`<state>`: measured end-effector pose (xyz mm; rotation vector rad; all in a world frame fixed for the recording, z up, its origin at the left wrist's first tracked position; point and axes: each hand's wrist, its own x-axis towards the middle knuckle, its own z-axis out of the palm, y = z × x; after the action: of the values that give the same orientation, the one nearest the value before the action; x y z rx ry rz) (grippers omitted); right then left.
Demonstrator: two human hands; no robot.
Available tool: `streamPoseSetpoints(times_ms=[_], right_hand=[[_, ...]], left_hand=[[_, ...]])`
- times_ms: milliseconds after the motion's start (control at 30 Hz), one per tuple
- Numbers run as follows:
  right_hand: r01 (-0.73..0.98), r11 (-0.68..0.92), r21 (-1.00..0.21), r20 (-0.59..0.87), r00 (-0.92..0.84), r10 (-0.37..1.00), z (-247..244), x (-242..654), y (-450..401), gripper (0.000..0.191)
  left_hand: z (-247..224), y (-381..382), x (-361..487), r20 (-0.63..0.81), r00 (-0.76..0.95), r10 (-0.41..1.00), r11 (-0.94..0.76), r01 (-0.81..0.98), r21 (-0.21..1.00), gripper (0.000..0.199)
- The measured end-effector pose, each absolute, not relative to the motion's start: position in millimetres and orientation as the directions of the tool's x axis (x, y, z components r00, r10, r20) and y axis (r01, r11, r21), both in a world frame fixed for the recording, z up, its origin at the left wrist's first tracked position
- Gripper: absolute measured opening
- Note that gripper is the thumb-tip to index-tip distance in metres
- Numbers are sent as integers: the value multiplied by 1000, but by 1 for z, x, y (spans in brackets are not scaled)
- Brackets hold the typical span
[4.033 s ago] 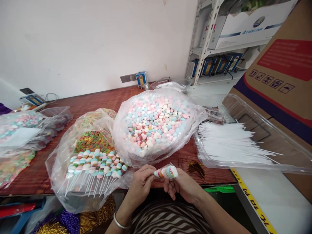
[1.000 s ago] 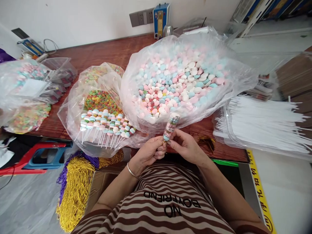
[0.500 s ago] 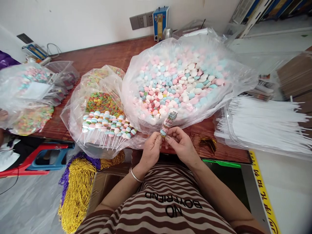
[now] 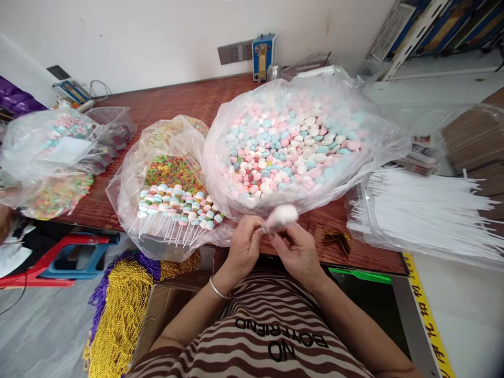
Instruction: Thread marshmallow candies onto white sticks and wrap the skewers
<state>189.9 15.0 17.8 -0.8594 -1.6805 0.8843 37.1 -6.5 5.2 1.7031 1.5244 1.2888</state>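
Between my hands, close to the table's front edge, a wrapped marshmallow skewer (image 4: 282,216) shows as a pink and white blur. My left hand (image 4: 244,240) pinches its lower end between thumb and fingers. The fingertips of my right hand (image 4: 300,253) are closed at the same gathered end, from the other side. Blur hides the fine detail there. To the left, unwrapped marshmallow skewers (image 4: 173,202) lie in rows with white sticks pointing at me, beside ring-shaped gummies (image 4: 173,170) on clear plastic. Gold twist ties (image 4: 336,240) lie right of my right hand.
A big clear bag of pastel marshmallows (image 4: 299,142) fills the table's middle. White sticks (image 4: 425,210) lie in a clear bag at right. A blue device (image 4: 264,56) stands by the wall. Gold bead strands (image 4: 118,315) hang below left. Another person's hand (image 4: 4,220) shows at far left.
The wrapped skewer has turned from upright, with its label showing, to tilted right and blurred. Both hands stay at its lower end. The whole view has shifted slightly.
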Motion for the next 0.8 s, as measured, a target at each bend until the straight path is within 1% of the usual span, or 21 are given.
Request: streamPoseSetpoints(times_ms=[67,100,133,167,200,233,267,300,333,367,433,500,533,567,600,633,667,700,733,767,800], right_hand=[[125,614,-779,556,-314,770,27,199,19,10],[157,689,-707,619,-333,711,31,205,23,10],[213,759,-615,680,-343,647,35,212,28,13],[283,814,-507,735,-352,580,40,218,33,17],[347,850,-396,776,-367,512,45,223,38,21],[397,869,-295,801,-394,451,50,228,43,24],[426,880,-209,809,-430,400,56,231,45,26],[430,892,-140,808,-472,353,63,233,46,27],[408,909,-83,802,-514,304,70,232,44,25],[365,931,-34,796,-553,246,75,229,40,21],[220,975,32,775,-622,115,82,218,27,12],[84,996,12,753,-656,46,79,204,14,10],[55,997,-51,751,-656,75,75,197,12,15],[58,988,-146,750,-645,149,71,191,12,19],[84,959,-271,740,-619,263,67,187,15,21],[130,902,-412,714,-569,408,65,184,21,21],[165,824,-542,669,-509,541,65,183,28,19],[178,747,-640,625,-445,641,68,183,34,18],[166,697,-697,596,-406,693,73,183,39,16],[132,695,-707,599,-411,687,79,184,42,15],[87,739,-669,631,-458,626,84,184,41,15]], left_hand=[[17,-8,25,354,-234,906,-199,502,841,28],[25,-12,18,329,-320,888,-148,479,865,30],[33,-17,11,272,-376,886,-103,411,906,30],[41,-25,6,185,-356,916,-79,292,953,32],[49,-33,2,86,-246,966,-54,132,990,42],[55,-41,0,13,-45,999,-15,-33,999,54],[60,-48,0,-38,212,977,70,-143,987,62],[64,-52,1,-106,429,897,200,-180,963,67],[67,-53,4,-164,552,818,315,-191,930,72],[69,-52,7,-183,550,815,363,-238,901,80],[71,-46,13,-195,424,884,355,-341,870,89],[76,-41,14,-134,278,951,242,-402,883,92],[80,-41,14,-67,220,973,151,-393,907,92],[83,-44,13,28,164,986,33,-357,934,91],[86,-47,12,137,116,984,-97,-295,951,90],[88,-51,11,233,91,968,-208,-223,952,88],[88,-55,12,291,99,952,-273,-163,948,87],[86,-57,13,305,122,944,-289,-134,948,87],[83,-56,14,277,150,949,-256,-142,956,89],[79,-54,14,227,173,958,-195,-185,963,91],[75,-50,14,170,170,971,-125,-246,961,94]])
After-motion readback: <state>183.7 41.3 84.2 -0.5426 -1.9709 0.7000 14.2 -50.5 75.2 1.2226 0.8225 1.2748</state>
